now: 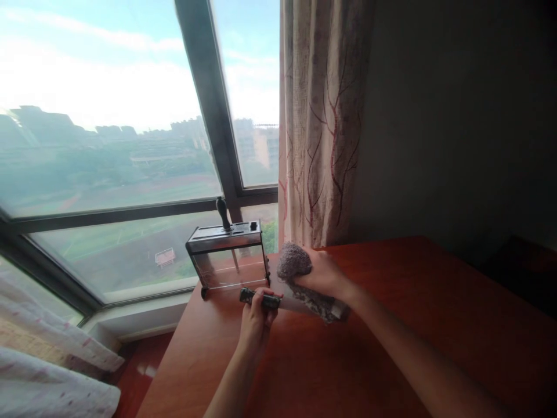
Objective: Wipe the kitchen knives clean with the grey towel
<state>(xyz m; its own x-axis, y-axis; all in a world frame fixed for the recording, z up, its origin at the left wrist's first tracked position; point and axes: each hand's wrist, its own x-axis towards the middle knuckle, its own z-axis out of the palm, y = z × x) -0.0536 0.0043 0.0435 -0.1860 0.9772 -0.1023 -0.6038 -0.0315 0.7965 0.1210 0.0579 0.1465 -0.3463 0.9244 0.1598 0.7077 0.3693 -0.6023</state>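
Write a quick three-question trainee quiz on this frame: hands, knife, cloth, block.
1. True or false: the left hand grips the knife by its dark handle.
2. What does the right hand hold? A) grey cloth B) sponge C) brush
3. Where does the clear knife block stand on the wooden table?

Key: 1 true. 2 A, the grey cloth, wrapped over the blade. 3 At the corner near the window, one knife in its top.

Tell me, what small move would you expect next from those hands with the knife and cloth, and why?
Probably a slide of the grey fuzzy cloth along the blade toward its tip. The right hand has the cloth wrapped over the blade, the left hand grips the knife's dark handle, and the clear knife holder with a metal top stands just behind them.
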